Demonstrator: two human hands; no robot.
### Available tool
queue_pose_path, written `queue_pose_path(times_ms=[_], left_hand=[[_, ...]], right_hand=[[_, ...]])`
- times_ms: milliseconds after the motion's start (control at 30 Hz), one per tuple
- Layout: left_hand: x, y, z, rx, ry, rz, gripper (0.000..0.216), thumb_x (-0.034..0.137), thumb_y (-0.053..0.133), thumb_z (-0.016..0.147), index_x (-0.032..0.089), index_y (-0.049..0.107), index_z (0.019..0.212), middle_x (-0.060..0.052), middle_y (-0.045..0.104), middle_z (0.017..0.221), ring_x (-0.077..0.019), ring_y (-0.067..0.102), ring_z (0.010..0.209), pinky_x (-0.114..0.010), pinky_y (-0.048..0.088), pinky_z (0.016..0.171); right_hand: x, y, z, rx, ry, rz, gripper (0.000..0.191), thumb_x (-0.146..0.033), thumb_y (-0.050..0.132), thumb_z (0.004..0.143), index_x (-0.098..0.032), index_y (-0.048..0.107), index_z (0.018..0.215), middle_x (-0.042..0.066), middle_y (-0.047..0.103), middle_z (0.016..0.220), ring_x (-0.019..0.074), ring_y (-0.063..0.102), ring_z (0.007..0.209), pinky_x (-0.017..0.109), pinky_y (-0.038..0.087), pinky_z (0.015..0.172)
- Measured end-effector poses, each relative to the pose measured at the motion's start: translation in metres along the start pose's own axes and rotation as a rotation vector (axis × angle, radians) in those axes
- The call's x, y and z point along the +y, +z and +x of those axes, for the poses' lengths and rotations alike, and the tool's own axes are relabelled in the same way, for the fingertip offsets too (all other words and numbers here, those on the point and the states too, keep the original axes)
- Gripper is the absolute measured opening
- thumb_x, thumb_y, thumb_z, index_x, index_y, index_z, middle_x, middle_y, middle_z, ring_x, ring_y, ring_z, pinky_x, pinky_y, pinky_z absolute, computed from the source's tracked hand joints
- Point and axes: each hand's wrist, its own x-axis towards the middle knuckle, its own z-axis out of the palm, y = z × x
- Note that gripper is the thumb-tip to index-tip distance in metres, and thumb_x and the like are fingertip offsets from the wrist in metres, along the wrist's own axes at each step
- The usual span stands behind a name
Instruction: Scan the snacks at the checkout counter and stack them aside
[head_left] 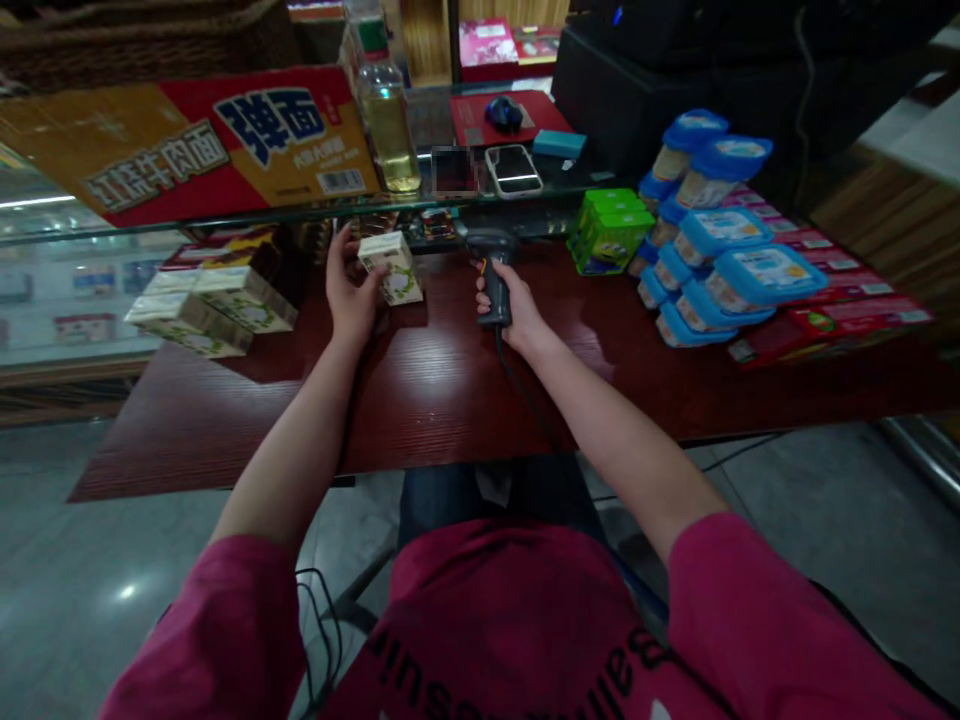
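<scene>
My right hand [512, 305] is wrapped round the grip of a dark barcode scanner [491, 245], whose head points to the left. A cable runs down from its handle. My left hand [354, 285] has its fingers apart beside a small white carton with green print [403, 282]. The thumb lies against the carton's front, while the other fingers stand off to its left. The carton looks slightly tilted. Left of that hand, similar white-and-green cartons [225, 310] stand in a group on the dark red wooden table [435, 400].
Blue-lidded tubs [720, 240] are stacked at the right by red boxes [832, 325]. A green pack [609, 232] stands nearer the middle. On the glass shelf [300, 210] behind are a noodle box [225, 140], a bottle [390, 130], a phone [514, 170] and a mouse [503, 113].
</scene>
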Motion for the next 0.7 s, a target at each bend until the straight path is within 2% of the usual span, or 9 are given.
queue_pose_path(times_ms=[167,233,333,467,533,700], left_hand=[[0.002,-0.006,0.001,-0.100,-0.009,-0.005,0.072,0.066,0.076,0.089,0.029,0.056,0.147,-0.012,0.060,0.151,-0.0340,0.056,0.146,-0.054,0.046,0.123],[0.002,-0.002,-0.005,-0.076,-0.040,0.058,0.078,0.065,0.083,0.083,0.029,0.057,0.146,-0.012,0.056,0.152,-0.0354,0.050,0.150,-0.055,0.041,0.126],[0.000,0.013,-0.017,0.032,-0.082,0.175,0.093,0.059,0.097,0.068,0.025,0.056,0.144,-0.014,0.051,0.149,-0.0395,0.044,0.151,-0.055,0.034,0.131],[-0.006,0.029,-0.025,0.068,-0.108,0.215,0.096,0.049,0.101,0.064,0.023,0.052,0.143,-0.016,0.053,0.144,-0.0416,0.045,0.147,-0.057,0.036,0.129],[-0.007,0.025,-0.022,0.017,-0.105,0.201,0.087,0.047,0.100,0.067,0.022,0.055,0.138,-0.015,0.058,0.139,-0.0407,0.048,0.144,-0.056,0.039,0.127],[0.004,-0.006,-0.012,-0.221,-0.117,0.097,0.053,0.050,0.089,0.080,0.022,0.068,0.120,-0.008,0.070,0.117,-0.0346,0.063,0.128,-0.054,0.048,0.120]], right_hand=[[0.006,-0.001,-0.001,-0.083,0.048,0.013,0.029,-0.047,0.075,0.093,-0.021,0.065,0.101,-0.006,0.061,0.072,0.0060,0.046,0.048,0.020,0.037,0.043],[0.006,-0.004,-0.006,-0.072,0.066,0.011,0.029,-0.047,0.074,0.093,-0.021,0.065,0.102,-0.006,0.060,0.071,0.0063,0.044,0.048,0.021,0.037,0.043],[0.006,-0.005,-0.009,-0.069,0.108,-0.003,0.029,-0.047,0.073,0.093,-0.021,0.064,0.101,-0.006,0.059,0.071,0.0068,0.045,0.049,0.021,0.037,0.044],[0.009,0.000,-0.009,-0.087,0.121,-0.018,0.028,-0.046,0.074,0.093,-0.021,0.063,0.101,-0.005,0.059,0.073,0.0071,0.047,0.050,0.021,0.039,0.045],[0.010,0.001,-0.010,-0.084,0.119,-0.014,0.027,-0.046,0.074,0.094,-0.022,0.063,0.101,-0.005,0.060,0.073,0.0073,0.047,0.049,0.021,0.040,0.045],[0.007,-0.005,-0.012,-0.042,0.089,-0.022,0.028,-0.048,0.073,0.095,-0.022,0.063,0.099,-0.005,0.060,0.072,0.0070,0.047,0.049,0.021,0.039,0.044]])
